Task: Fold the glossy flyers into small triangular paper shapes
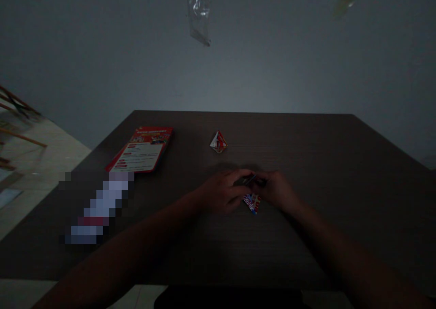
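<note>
Near the middle of the table, my left hand point(225, 191) and my right hand point(276, 188) meet with curled fingers over a small folded piece of printed paper point(252, 203). Its blue, red and yellow pointed end shows below the fingers, while the rest is hidden by them. Both hands appear to grip it from either side. Farther back lies a red and white folded paper shape point(218, 142) with pointed ends, apart from my hands.
A stack of red and white printed leaflets point(145, 152) lies at the table's left. In front of it is a pixelated long object point(102, 206). The brown table point(306, 141) stands against a grey wall point(272, 68), where clear plastic point(199, 16) hangs.
</note>
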The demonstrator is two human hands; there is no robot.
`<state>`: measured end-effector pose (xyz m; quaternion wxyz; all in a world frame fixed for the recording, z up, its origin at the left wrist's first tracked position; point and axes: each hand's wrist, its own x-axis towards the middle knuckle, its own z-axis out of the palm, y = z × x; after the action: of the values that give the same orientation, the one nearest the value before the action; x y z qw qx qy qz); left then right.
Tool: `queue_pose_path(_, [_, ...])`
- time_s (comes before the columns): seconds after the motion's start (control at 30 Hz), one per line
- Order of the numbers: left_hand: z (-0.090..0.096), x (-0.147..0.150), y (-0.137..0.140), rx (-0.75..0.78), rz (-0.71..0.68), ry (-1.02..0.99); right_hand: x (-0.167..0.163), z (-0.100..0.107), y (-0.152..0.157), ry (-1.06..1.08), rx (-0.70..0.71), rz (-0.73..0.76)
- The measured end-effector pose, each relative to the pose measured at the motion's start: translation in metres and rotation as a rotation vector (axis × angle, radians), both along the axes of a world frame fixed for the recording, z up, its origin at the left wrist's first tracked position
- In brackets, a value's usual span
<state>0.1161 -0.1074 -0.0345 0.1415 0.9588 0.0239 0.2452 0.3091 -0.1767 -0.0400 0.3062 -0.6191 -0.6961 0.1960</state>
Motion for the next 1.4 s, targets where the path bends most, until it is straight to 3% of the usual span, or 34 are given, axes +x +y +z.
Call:
queue_pose_path(0.27, [-0.013,0.002,0.007,-0.027,0.018,-0.060,-0.001,0.000,0.000,0.426,-0.161,-0.009])
queue_pose_path(0.4, [-0.017,0.004,0.008,-0.133,0.034,-0.141,-0.003,0.002,-0.001,0.546,-0.191,-0.025])
queue_pose_path(0.53, [-0.010,0.004,0.005,-0.282,0.114,-0.245,-0.005,0.002,-0.004,0.636,-0.162,0.007])
queue_pose_path(0.83, [-0.009,0.009,-0.005,-0.714,0.265,-0.382,-0.007,0.003,-0.011,0.536,0.046,0.024])
queue_pose_path(1.03, [-0.006,0.012,-0.011,-0.943,0.376,-0.415,-0.011,0.003,-0.010,0.510,0.066,-0.007])
queue_pose_path(1.17, [-0.004,0.012,-0.012,-0.997,0.340,-0.416,-0.011,0.004,-0.009,0.498,0.047,0.003])
queue_pose_path(1.4, [-0.007,0.009,-0.008,-0.935,0.384,-0.287,-0.012,0.005,-0.009,0.448,0.054,-0.032])
